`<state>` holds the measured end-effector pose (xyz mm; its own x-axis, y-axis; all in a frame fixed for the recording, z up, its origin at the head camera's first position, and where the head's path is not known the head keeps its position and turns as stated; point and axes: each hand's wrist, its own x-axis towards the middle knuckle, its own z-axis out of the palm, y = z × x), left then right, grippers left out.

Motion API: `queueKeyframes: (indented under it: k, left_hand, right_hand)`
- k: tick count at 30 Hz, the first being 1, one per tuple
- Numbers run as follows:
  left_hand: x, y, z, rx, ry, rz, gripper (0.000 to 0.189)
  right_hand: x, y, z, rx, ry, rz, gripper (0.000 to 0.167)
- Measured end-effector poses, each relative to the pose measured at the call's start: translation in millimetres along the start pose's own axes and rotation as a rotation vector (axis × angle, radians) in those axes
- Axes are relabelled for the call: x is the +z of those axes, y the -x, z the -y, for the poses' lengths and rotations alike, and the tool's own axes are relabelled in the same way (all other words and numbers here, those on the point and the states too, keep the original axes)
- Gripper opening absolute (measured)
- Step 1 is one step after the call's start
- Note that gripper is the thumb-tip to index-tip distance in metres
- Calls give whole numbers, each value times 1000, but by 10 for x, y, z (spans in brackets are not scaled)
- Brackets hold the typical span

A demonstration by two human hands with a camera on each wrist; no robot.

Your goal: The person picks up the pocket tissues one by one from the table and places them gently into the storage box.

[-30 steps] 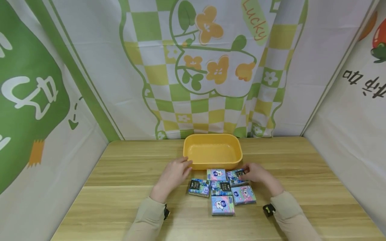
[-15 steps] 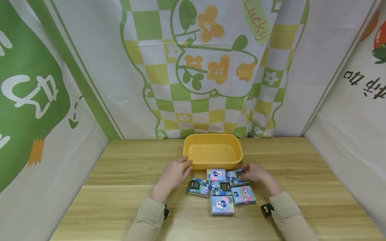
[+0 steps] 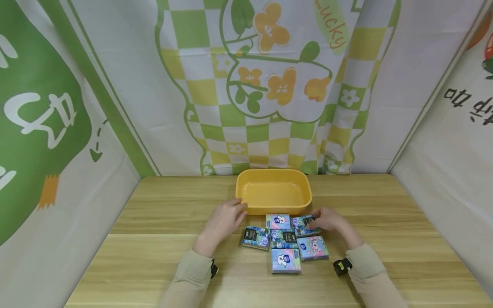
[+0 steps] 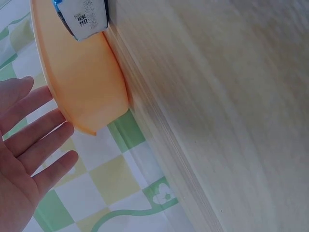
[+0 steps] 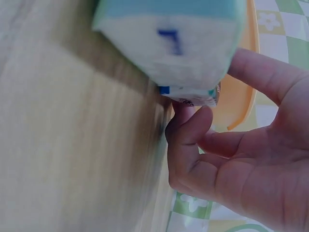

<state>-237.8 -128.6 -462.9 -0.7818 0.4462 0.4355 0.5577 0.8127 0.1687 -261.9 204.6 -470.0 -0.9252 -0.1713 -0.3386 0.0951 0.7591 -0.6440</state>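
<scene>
Fingers of my left hand (image 3: 223, 222) are spread and straight, touching the left front corner of a yellow plastic basin (image 3: 275, 210); the left wrist view shows the fingertips at its rim. My right hand (image 3: 332, 220) holds a dark blue floral tissue pack (image 3: 303, 223) at its right end, thumb on the near side and fingers on the far side. Beside it lie a pastel pack with a white cartoon figure (image 3: 278, 221), another floral pack (image 3: 284, 239) and a pink bear pack (image 3: 313, 248). In the right wrist view, the near pack (image 5: 169, 43) partly hides the held one.
One more floral pack (image 3: 256, 238) lies at the left of the group, and a pastel pack (image 3: 286, 261) nearest the person. All rest on a wooden table (image 3: 154, 248). A printed cloth (image 3: 262, 145) hangs directly behind the basin.
The head view has shifted slightly. Both hands, the tissue packs and the basin keep the same places relative to each other.
</scene>
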Motion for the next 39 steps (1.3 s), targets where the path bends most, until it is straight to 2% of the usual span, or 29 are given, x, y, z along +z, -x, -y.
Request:
queueKeyframes:
  k: [3, 5, 9, 13, 17, 21, 27, 35, 39]
  left_hand:
    - [5, -9, -5, 5, -6, 0, 26]
    - [8, -10, -5, 7, -7, 1, 26]
    - [0, -9, -13, 0, -1, 4, 26]
    - [-1, -4, -14, -1, -12, 10, 26]
    - [-5, 5, -14, -6, 1, 6, 26]
    - [-3, 5, -12, -7, 4, -3, 26]
    - [2, 6, -11, -8, -2, -13, 26]
    - [20, 12, -18, -8, -15, -8, 28]
    - [19, 17, -22, -5, -25, -7, 28]
  right_hand:
    - [-10, 0, 2, 5, 3, 4, 36]
    - [-14, -8, 4, 9, 2, 4, 31]
    - [-21, -14, 7, -3, 7, 14, 39]
    - [-50, 10, 2, -32, 25, 23, 32]
    - [-106, 65, -4, -42, 38, 4, 31]
    - [-178, 128, -18, -55, 51, -28, 23]
    - [-298, 209, -10, -69, 66, -46, 47]
    - [-478, 387, 67, -96, -12, -15, 53]
    - [-563, 443, 135, -101, -10, -9, 56]
